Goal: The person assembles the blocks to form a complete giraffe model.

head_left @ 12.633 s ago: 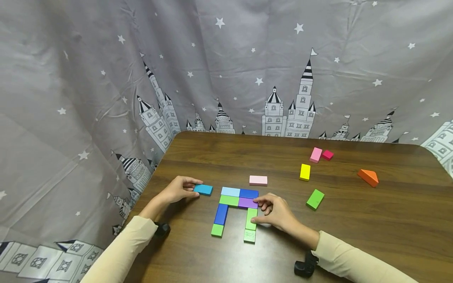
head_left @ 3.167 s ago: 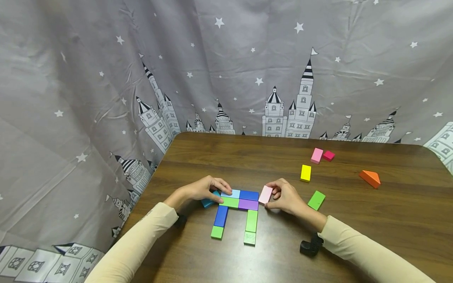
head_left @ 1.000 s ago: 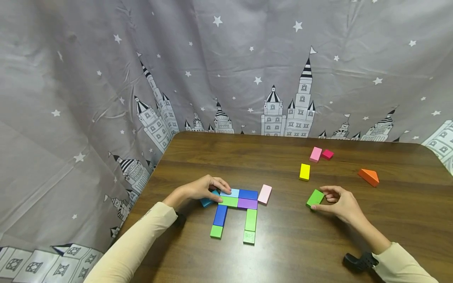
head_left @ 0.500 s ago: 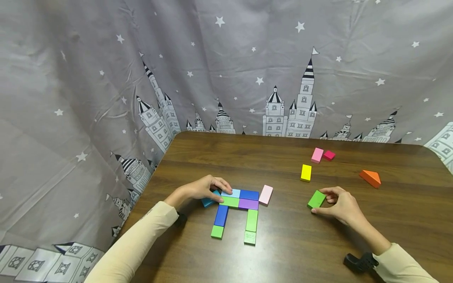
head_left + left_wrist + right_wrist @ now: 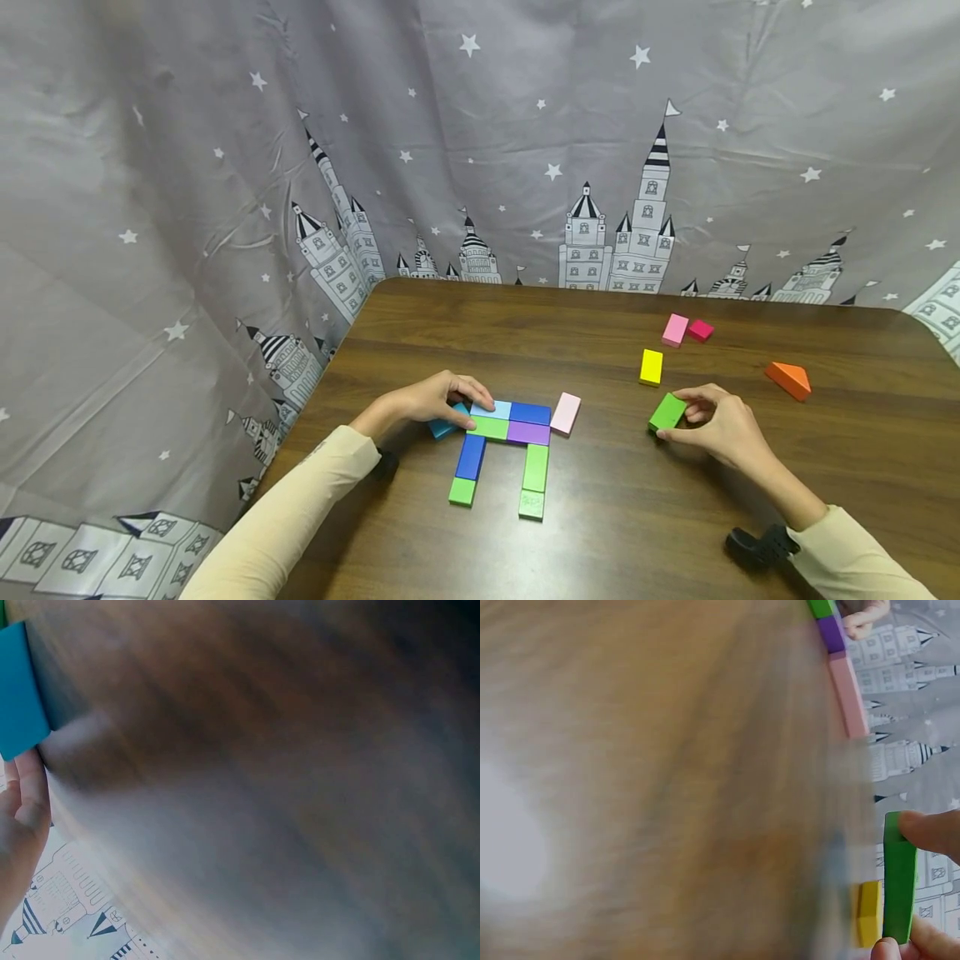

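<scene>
On the table, flat blocks form a shape with two legs. My left hand (image 5: 431, 400) rests at its left end, fingertips on the light blue block (image 5: 495, 411) and thumb at the edge of a green block (image 5: 491, 429). A teal block (image 5: 444, 427) lies partly hidden under that hand; the left wrist view shows the same teal block (image 5: 19, 694) by the fingers. Away to the right, my right hand (image 5: 723, 425) pinches a loose green block (image 5: 667, 412) between thumb and fingers. In the right wrist view this green block (image 5: 899, 881) is gripped at both ends.
A pale pink block (image 5: 566, 414) slants against the shape's right end. Behind the right hand lie a yellow block (image 5: 651, 367), a pink block (image 5: 675, 330), a red block (image 5: 701, 331) and an orange triangular block (image 5: 790, 381). A grey curtain (image 5: 480, 142) hangs beyond the table.
The pale pink block has turned and now lies at the shape's right end. My right hand let it go, took the green block and shifted it slightly. My left hand moved right onto the shape.
</scene>
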Motion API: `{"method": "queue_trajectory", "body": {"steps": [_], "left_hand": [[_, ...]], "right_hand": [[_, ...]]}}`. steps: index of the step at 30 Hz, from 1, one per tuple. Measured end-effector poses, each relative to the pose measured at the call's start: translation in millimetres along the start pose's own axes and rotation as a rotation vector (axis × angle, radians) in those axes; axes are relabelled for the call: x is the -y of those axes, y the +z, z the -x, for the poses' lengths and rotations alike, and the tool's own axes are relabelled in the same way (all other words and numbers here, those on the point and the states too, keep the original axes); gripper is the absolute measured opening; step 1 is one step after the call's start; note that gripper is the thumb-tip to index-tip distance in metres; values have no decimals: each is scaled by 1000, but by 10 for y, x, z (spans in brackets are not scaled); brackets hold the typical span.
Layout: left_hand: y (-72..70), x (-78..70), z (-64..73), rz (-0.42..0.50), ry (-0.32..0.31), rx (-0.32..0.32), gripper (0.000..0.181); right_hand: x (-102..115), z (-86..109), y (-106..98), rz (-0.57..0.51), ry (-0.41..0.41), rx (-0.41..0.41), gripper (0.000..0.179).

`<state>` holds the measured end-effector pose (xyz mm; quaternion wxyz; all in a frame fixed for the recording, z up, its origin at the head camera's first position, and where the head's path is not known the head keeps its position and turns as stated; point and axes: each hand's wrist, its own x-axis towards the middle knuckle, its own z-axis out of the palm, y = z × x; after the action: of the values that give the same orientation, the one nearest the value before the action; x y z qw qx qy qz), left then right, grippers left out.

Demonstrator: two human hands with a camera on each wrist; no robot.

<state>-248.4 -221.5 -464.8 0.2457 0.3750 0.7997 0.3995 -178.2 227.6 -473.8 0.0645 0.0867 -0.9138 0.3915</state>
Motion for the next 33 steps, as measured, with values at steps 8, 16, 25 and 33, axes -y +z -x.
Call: {"method": "queue_trajectory", "body": {"steps": [8,16,25,33], "left_hand": [[-5,-18,-1,7,2,-1,34],[3,-30,2,17,5,2,34],[6,-10,2,21,6,0,34],[3,-29,-2,15,6,1,34]], "right_hand": [[161,-189,41,-44,-18,1,57],[321,-410,186,-79,-47,12,57],[421,-661,406,-107,-65,74,58],[458,-853,575,-137,-28,144,59]]}}
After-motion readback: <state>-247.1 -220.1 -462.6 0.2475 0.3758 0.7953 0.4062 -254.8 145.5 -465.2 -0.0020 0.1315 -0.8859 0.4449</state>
